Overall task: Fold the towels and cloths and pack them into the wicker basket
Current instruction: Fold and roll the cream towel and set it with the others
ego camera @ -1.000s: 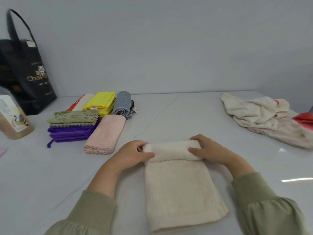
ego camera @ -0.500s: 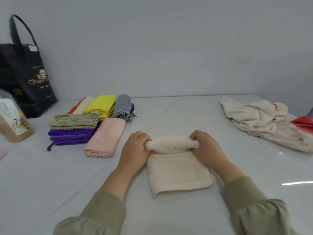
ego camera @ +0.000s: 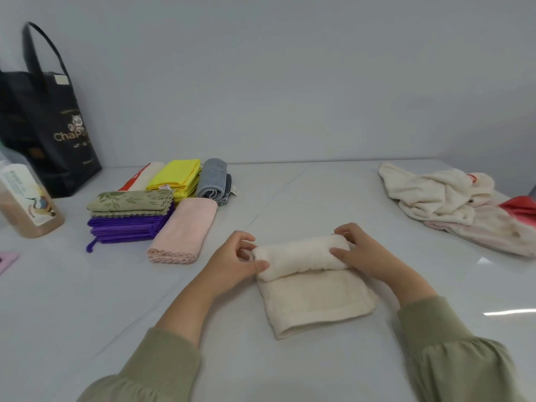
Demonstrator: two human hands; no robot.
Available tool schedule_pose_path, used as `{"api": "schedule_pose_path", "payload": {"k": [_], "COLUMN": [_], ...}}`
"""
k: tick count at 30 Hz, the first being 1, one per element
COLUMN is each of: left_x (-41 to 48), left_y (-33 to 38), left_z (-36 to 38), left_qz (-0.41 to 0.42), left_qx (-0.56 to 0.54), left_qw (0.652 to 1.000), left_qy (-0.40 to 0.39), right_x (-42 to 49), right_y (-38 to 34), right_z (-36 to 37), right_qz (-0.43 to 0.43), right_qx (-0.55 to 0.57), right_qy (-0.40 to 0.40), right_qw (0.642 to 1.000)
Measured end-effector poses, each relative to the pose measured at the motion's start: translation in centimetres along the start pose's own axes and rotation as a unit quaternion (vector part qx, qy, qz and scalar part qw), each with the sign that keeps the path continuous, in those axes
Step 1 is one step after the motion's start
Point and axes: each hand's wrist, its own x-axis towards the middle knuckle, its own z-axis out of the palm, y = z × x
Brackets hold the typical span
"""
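Observation:
A cream towel [ego camera: 313, 297] lies in front of me, its far part rolled into a thick roll. My left hand [ego camera: 232, 265] grips the roll's left end, thumb in front and fingers behind. At the right end my right hand [ego camera: 359, 253] holds the roll with its thumb laid on top. Folded cloths stand at the left: a pink one [ego camera: 185, 230], a green one [ego camera: 130, 200] on a purple stack [ego camera: 127, 229], a yellow one [ego camera: 175, 175], a grey one [ego camera: 213, 181]. Unfolded cream towels [ego camera: 435, 195] lie heaped at the right. No wicker basket is in view.
A black tote bag [ego camera: 46, 126] stands at the back left against the wall. A clear container with brown contents [ego camera: 29, 204] sits by the left edge. A red cloth [ego camera: 519, 206] shows at the far right. The white table [ego camera: 290, 198] meets the wall behind.
The roll has grown thicker and the flat part of the cream towel shorter. Both hands moved along with the roll.

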Motion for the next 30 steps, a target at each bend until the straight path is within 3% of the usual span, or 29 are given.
{"api": "schedule_pose_path", "payload": {"k": [3,6,11,15,18,22,26,30], "left_x": [-0.2,-0.4,0.3,1.8,1.7,-0.1,-0.4,-0.5], "left_y": [0.3,0.5,0.1,-1.0,-1.8,-1.3,0.3,2.5], "left_z": [-0.1,0.4,1.1,1.3,0.8,0.2,1.6,3.6], "left_qz": [-0.031,-0.01,0.098,0.221,0.268,0.253,0.277,0.22], "left_qx": [0.07,0.081,0.109,0.241,0.254,0.177,0.181,0.325], "left_qw": [0.994,0.994,0.985,0.929,0.921,0.948,0.935,0.917], "left_qy": [-0.081,-0.079,0.086,0.171,0.123,0.079,0.123,0.065], "right_x": [-0.4,-0.6,-0.3,0.3,0.1,-1.2,-2.0,-1.4], "right_y": [0.1,-0.1,-1.2,-1.3,-0.8,-0.4,-0.2,-2.7], "right_z": [-0.9,-0.7,1.1,2.4,2.3,1.7,2.4,4.3], "right_qz": [0.004,-0.034,-0.093,-0.169,-0.219,-0.245,-0.283,-0.258], "right_qx": [-0.025,-0.009,0.003,-0.097,-0.182,-0.225,-0.231,-0.311], "right_qy": [-0.057,-0.027,0.13,0.199,0.184,0.139,0.204,0.284], "right_qw": [0.998,0.999,0.987,0.96,0.941,0.933,0.908,0.87]}}
